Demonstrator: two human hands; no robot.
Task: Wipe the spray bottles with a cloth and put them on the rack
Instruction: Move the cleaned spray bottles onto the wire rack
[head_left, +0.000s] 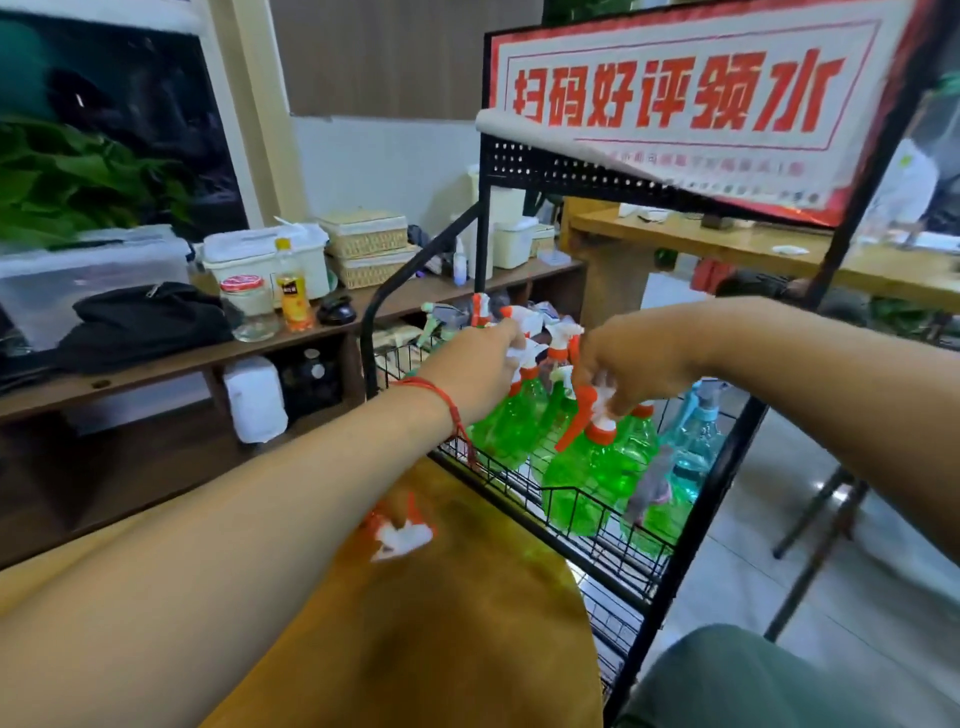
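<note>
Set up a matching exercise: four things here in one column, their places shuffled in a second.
1. front green spray bottle
2. blue spray bottle
3. orange drink bottle
4. red string

A. round the wrist of the left hand
B. on the wooden shelf, beside the jar
C. head pinched by the right hand
D. right end of the rack

Pairs: 1-C, 2-D, 3-B, 4-A.

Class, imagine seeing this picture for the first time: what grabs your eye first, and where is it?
The big red-and-white sign at top right stands out first. Below it, bright green spray bottles stand in the black wire rack, centre. The left hand and right hand reach in, the right pinching one bottle's spray head.
</note>
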